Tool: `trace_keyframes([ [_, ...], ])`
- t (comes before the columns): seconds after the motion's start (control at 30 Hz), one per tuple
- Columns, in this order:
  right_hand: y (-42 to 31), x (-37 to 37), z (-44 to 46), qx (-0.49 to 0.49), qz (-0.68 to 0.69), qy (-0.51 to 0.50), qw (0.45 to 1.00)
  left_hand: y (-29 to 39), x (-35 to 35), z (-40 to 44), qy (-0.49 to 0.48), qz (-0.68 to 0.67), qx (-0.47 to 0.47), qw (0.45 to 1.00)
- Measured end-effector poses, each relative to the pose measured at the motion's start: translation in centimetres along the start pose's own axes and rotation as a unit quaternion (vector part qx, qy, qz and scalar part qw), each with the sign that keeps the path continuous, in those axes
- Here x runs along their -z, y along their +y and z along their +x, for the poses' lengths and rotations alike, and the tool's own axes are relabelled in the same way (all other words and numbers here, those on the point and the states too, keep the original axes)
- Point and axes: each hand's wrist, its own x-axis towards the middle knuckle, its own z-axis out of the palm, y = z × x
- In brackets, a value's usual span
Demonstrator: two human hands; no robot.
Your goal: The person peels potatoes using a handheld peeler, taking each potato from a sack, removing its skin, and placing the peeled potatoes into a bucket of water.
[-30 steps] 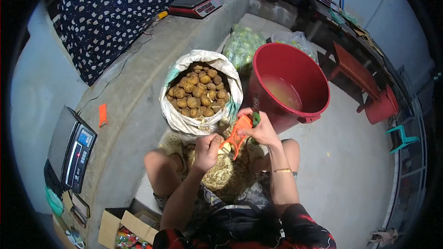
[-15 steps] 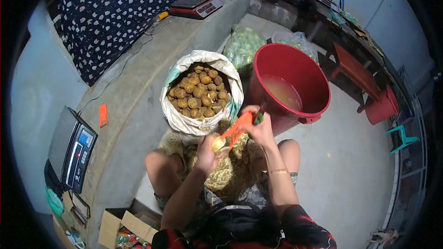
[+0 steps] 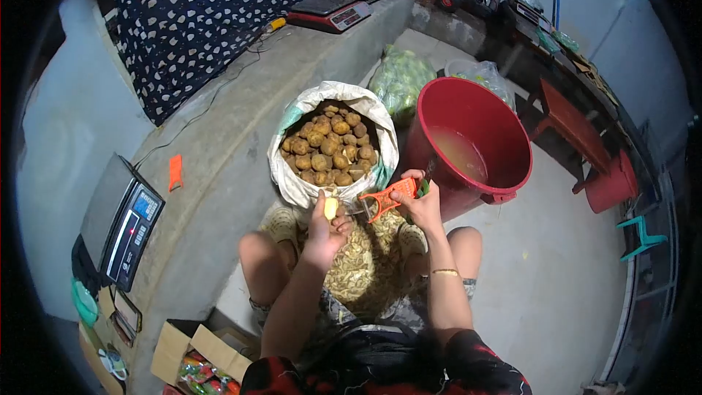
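In my left hand [image 3: 324,236] is a peeled, pale yellow potato [image 3: 331,208], with my fingers wrapped round it. My right hand [image 3: 422,205] grips an orange peeler [image 3: 387,198], its head turned toward the potato but apart from it. Just beyond both hands stands an open white sack [image 3: 282,168] with many unpeeled brown potatoes [image 3: 327,145] in it. Below my hands, a heap of peelings [image 3: 358,267] lies between my feet.
A large red bucket [image 3: 523,164] holding cloudy liquid stands right of the sack. Behind are a bag of green vegetables [image 3: 402,77] and a concrete ledge [image 3: 241,95] with scales [image 3: 329,11]. A cardboard box [image 3: 172,347] is at lower left; a red stool [image 3: 574,128] stands at right.
The peeler has come away from the potato and now shows its flat side. My left hand has tipped the potato upward. The whole view has shifted slightly.
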Motion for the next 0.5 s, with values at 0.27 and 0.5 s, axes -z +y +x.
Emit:
trace_keyframes([
  [0.27,0.2,-0.9,-0.5,-0.032,0.035,-0.019,0.999,-0.3,1.9,1.4,0.045,0.033,0.011,0.998],
  [0.5,1.0,-1.5,0.0,0.022,0.050,0.018,0.998,-1.9,-0.7,-0.9,-0.014,0.122,0.015,0.992],
])
